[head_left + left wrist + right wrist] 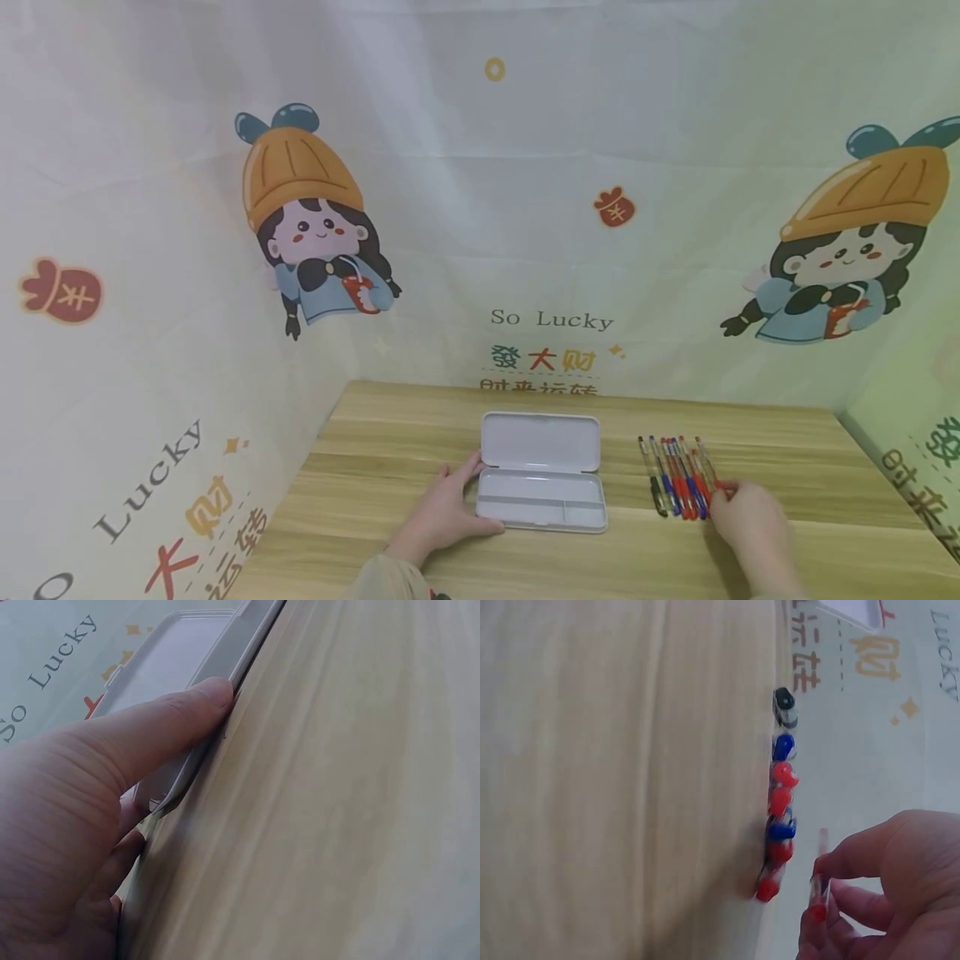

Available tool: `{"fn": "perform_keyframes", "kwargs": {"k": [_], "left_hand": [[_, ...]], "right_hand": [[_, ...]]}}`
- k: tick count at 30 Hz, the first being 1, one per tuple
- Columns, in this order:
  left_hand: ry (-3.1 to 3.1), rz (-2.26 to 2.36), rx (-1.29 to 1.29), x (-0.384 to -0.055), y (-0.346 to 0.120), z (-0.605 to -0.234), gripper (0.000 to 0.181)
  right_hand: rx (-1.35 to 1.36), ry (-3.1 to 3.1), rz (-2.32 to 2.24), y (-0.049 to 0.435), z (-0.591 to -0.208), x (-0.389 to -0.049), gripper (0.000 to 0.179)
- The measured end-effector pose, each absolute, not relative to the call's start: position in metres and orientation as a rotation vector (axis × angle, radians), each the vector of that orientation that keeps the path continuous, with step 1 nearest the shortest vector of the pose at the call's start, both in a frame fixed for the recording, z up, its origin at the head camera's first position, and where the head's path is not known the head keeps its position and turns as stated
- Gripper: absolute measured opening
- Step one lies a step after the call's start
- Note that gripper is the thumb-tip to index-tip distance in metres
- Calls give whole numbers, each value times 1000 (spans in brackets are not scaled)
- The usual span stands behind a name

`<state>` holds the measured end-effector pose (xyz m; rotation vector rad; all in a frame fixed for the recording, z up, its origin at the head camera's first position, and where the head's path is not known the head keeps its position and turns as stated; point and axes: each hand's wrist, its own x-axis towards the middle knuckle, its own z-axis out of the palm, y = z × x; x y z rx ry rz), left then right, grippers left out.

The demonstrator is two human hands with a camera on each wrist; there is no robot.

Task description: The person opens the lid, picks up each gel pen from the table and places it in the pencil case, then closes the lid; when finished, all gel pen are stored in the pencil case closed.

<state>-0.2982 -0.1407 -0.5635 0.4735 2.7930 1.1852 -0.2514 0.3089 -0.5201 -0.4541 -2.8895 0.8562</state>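
Note:
A pale grey pencil case [517,512] lies with its lid [540,440] raised at the back; low dividers split its inside. My left hand [442,510] grips its left end, the thumb [214,694] along the front rim and the other fingers round the side, partly hidden. To the right, my right hand [753,518] pinches a clear pen with a red end [820,900] between thumb and fingers. It is raised beside a row of pens [678,483], capped black, blue and red, their capped ends toward me.
The wooden table [405,425] meets a printed cloth backdrop [420,208] at its back edge. More of the cloth hangs along the left and right sides. A stretch of wood separates the pencil case from the pens.

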Motion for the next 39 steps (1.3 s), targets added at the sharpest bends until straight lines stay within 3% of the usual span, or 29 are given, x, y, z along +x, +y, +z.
{"fn": "perform_keyframes", "kwargs": {"k": [13, 26, 39], "left_hand": [[2813, 1159, 465, -296, -140, -563, 130], [2803, 1178, 472, -297, -140, -564, 131], [2801, 1171, 445, -295, -139, -561, 130]], "right_hand": [[-92, -2724, 827, 231, -503, -259, 31], [267, -2696, 655, 165, -510, -267, 10], [457, -2761, 592, 136, -528, -272, 11]]}}
